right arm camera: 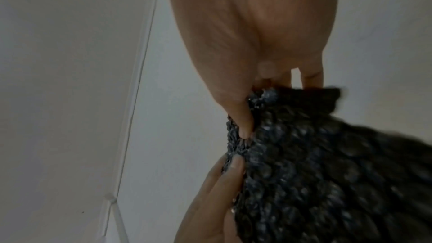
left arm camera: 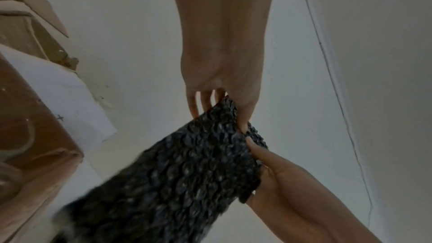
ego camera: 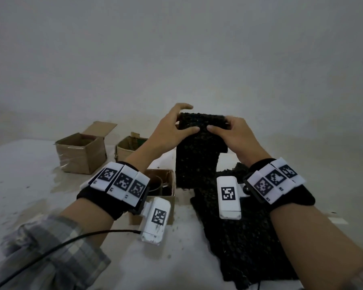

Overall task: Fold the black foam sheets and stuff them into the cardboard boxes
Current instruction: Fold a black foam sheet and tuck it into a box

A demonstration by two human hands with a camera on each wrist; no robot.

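Observation:
A black foam sheet (ego camera: 195,162) hangs in the air above the table, its top edge bent over. My left hand (ego camera: 187,120) pinches the top left corner, thumb in front and fingers behind. At the top right corner my right hand (ego camera: 220,124) pinches it the same way. In the left wrist view the left hand (left arm camera: 219,121) grips the bumpy sheet (left arm camera: 182,176). The right wrist view shows the right hand (right arm camera: 275,103) pinching the sheet (right arm camera: 327,173). More black foam sheets (ego camera: 241,237) lie flat on the table under my right forearm. An open cardboard box (ego camera: 166,197) stands under my left wrist, with something dark inside.
Two more open cardboard boxes stand at the back left: one (ego camera: 80,153) with its flap up, another (ego camera: 127,148) beside it. The white table (ego camera: 29,185) carries dark crumbs. A black cable (ego camera: 71,241) crosses my left sleeve. A plain wall rises behind.

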